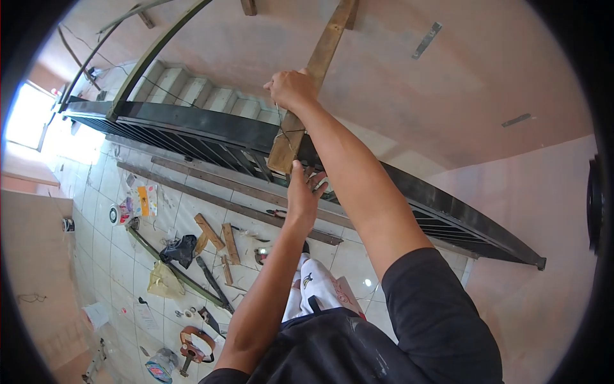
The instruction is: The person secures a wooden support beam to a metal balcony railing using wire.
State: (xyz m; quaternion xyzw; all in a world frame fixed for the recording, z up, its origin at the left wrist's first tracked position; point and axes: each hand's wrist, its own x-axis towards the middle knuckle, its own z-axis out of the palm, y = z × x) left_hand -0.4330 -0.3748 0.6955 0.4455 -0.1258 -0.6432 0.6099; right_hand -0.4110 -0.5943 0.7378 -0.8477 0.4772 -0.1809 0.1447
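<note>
**Both hands on a wooden plank above the railing**

The right hand is closed around the wooden plank high up; the left hand sits just under its lower end, fingers loosely curled, apparently on a thin wire. If either grip loosens, the plank could likely slip onto the black metal railing behind it. Far below the hands, the tiled floor is strewn with wood offcuts and tools; pink walls surround.
</note>
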